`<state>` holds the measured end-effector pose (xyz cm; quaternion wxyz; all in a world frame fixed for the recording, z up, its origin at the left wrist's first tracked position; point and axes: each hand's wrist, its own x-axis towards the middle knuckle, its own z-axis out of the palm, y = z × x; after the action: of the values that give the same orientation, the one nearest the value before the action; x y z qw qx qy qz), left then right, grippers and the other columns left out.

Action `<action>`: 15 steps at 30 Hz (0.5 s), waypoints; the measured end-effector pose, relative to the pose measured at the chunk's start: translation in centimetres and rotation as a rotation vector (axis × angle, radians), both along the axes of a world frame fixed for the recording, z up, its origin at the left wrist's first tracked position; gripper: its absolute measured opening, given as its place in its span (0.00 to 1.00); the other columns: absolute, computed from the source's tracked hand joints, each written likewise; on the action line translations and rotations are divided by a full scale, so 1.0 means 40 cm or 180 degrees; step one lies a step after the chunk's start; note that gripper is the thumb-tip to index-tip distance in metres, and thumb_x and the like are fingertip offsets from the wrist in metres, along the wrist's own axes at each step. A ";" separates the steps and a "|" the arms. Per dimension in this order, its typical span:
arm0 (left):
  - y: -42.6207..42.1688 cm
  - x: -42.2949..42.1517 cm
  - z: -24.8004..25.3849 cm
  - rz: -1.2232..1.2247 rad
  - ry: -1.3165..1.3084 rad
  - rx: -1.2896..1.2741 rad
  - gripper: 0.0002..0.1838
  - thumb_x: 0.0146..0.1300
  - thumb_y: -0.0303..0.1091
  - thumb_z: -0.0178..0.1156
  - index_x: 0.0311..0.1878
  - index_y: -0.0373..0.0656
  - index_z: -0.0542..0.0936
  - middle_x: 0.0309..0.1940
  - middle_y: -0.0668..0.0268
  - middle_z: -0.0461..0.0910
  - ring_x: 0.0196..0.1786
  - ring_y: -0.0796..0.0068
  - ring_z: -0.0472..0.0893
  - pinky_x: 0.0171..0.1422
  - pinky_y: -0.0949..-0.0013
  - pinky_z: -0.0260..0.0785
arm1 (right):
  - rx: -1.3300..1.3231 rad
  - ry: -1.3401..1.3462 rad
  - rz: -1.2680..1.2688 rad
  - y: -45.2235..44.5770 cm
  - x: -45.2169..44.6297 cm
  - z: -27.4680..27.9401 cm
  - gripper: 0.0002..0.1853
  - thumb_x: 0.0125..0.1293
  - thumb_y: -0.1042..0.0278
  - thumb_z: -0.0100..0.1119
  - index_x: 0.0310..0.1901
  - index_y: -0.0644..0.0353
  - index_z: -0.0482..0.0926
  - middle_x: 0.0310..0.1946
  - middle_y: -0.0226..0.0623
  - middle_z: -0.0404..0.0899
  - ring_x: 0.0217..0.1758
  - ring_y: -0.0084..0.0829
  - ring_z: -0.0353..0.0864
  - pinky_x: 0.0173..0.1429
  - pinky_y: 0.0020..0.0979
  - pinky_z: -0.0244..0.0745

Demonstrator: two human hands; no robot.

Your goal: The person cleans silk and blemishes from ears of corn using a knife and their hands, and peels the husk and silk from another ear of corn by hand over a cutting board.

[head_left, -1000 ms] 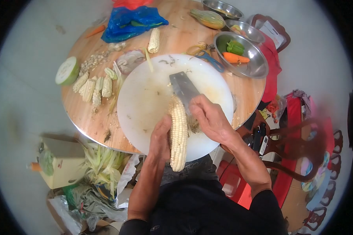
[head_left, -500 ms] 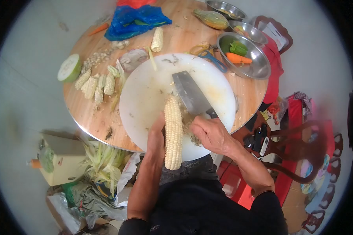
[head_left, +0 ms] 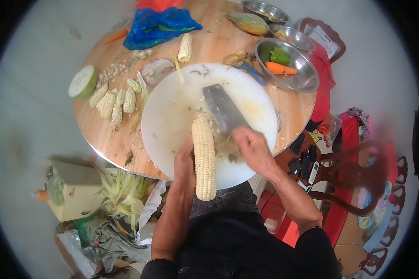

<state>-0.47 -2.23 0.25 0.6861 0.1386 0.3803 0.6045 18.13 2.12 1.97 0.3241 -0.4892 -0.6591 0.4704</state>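
A large peeled corn cob (head_left: 204, 160) is held by my left hand (head_left: 185, 160), whose fingers go behind it. The cob points away from me over the round white cutting board (head_left: 163, 107). My right hand (head_left: 253, 148) is closed, with bits of corn silk by its fingertips. A cleaver (head_left: 224, 109) lies on the board just beyond it; my hand is at the handle end and hides the handle. Whether the fingers grip the handle or silk, I cannot make out. Dark silk (head_left: 235, 156) lies on the board below the right hand.
Small cobs (head_left: 107, 104), a cut green gourd (head_left: 82, 82), a blue bag (head_left: 160, 28), another cob (head_left: 185, 48) and blue scissors (head_left: 251, 72) lie on the wooden table (head_left: 104, 139). A steel bowl (head_left: 305, 76) holds a carrot and green pepper. Husks (head_left: 123, 193) fill the lower left.
My right hand came back off the cleaver handle, then moved forward to it again. The cob shifted left in my left hand. The cleaver stays on the board.
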 end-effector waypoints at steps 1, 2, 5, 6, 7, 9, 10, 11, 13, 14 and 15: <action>-0.001 0.004 0.011 0.0078 -0.0046 0.0004 0.24 0.79 0.50 0.50 0.60 0.38 0.77 0.43 0.61 0.83 0.41 0.69 0.81 0.45 0.67 0.76 | 0.0284 0.0010 -0.0006 0.013 0.013 0.005 0.14 0.78 0.63 0.53 0.40 0.68 0.76 0.25 0.46 0.75 0.31 0.22 0.69 0.38 0.33 0.72; 0.000 0.007 0.018 0.0158 -0.0091 0.0013 0.24 0.79 0.51 0.50 0.60 0.38 0.77 0.41 0.61 0.83 0.39 0.70 0.81 0.43 0.68 0.76 | 0.0290 0.0014 -0.0005 0.010 0.013 0.014 0.14 0.78 0.63 0.53 0.40 0.68 0.76 0.25 0.46 0.75 0.31 0.22 0.69 0.38 0.33 0.72; 0.002 0.007 -0.001 0.0075 -0.0001 0.0137 0.24 0.80 0.49 0.49 0.61 0.37 0.77 0.45 0.61 0.83 0.43 0.70 0.82 0.47 0.67 0.77 | 0.0892 -0.0570 0.0372 -0.020 -0.012 0.052 0.14 0.77 0.61 0.55 0.39 0.66 0.76 0.27 0.53 0.82 0.30 0.45 0.86 0.36 0.42 0.78; 0.004 0.016 0.004 0.0059 -0.0003 0.0138 0.24 0.80 0.49 0.49 0.61 0.37 0.77 0.45 0.61 0.83 0.43 0.70 0.82 0.47 0.67 0.77 | 0.0890 -0.0574 0.0356 -0.029 -0.026 0.059 0.14 0.77 0.61 0.55 0.39 0.66 0.76 0.27 0.53 0.82 0.30 0.45 0.86 0.36 0.42 0.78; 0.004 0.031 0.013 0.0178 0.0089 0.0148 0.23 0.81 0.48 0.49 0.63 0.37 0.76 0.47 0.61 0.82 0.46 0.70 0.82 0.50 0.67 0.77 | 0.1165 -0.1123 0.0486 -0.039 -0.040 0.071 0.15 0.76 0.59 0.57 0.38 0.65 0.76 0.26 0.54 0.82 0.31 0.50 0.86 0.35 0.45 0.78; 0.001 0.043 0.025 0.0301 0.0186 0.0159 0.23 0.82 0.46 0.49 0.64 0.36 0.76 0.50 0.61 0.82 0.49 0.70 0.81 0.54 0.67 0.77 | 0.1872 -0.1706 0.0475 -0.043 -0.058 0.070 0.15 0.72 0.58 0.61 0.36 0.62 0.75 0.19 0.51 0.80 0.25 0.54 0.84 0.30 0.49 0.79; -0.001 0.045 0.029 0.0334 0.0336 0.0222 0.23 0.82 0.45 0.49 0.66 0.36 0.75 0.52 0.61 0.81 0.51 0.70 0.81 0.56 0.67 0.76 | 0.1873 -0.1703 0.0472 -0.040 -0.058 0.060 0.15 0.72 0.58 0.61 0.36 0.62 0.75 0.19 0.51 0.80 0.25 0.54 0.84 0.30 0.49 0.79; -0.002 0.046 0.031 0.0369 0.0485 0.0287 0.23 0.82 0.44 0.49 0.67 0.36 0.74 0.54 0.62 0.80 0.53 0.71 0.81 0.59 0.67 0.75 | 0.2090 -0.1655 0.0504 -0.036 -0.058 0.048 0.12 0.70 0.62 0.62 0.34 0.60 0.74 0.21 0.46 0.79 0.25 0.51 0.83 0.28 0.47 0.75; 0.000 0.041 0.012 0.0430 0.0627 0.0377 0.23 0.82 0.45 0.48 0.67 0.37 0.74 0.54 0.62 0.80 0.53 0.70 0.81 0.59 0.67 0.75 | 0.2319 -0.1590 0.0554 -0.034 -0.060 0.040 0.11 0.69 0.67 0.64 0.33 0.59 0.72 0.22 0.42 0.77 0.25 0.48 0.82 0.25 0.45 0.72; 0.001 0.039 0.006 0.0469 0.0761 0.0464 0.24 0.83 0.47 0.48 0.67 0.37 0.74 0.55 0.62 0.80 0.53 0.70 0.80 0.60 0.67 0.75 | 0.2538 -0.1244 0.1067 -0.041 -0.054 0.039 0.10 0.68 0.68 0.64 0.33 0.58 0.73 0.22 0.42 0.76 0.25 0.46 0.81 0.25 0.44 0.72; 0.003 0.036 0.009 0.0472 0.0762 0.0471 0.24 0.83 0.47 0.48 0.67 0.37 0.74 0.55 0.62 0.80 0.53 0.70 0.80 0.60 0.67 0.75 | 0.2745 -0.0890 0.1577 -0.045 -0.047 0.038 0.08 0.67 0.70 0.63 0.33 0.58 0.73 0.21 0.41 0.76 0.24 0.45 0.81 0.25 0.43 0.73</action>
<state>0.98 -2.10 0.62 0.5773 0.2314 0.4230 0.6590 16.26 0.32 3.48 0.2840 -0.1985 -0.9262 0.1487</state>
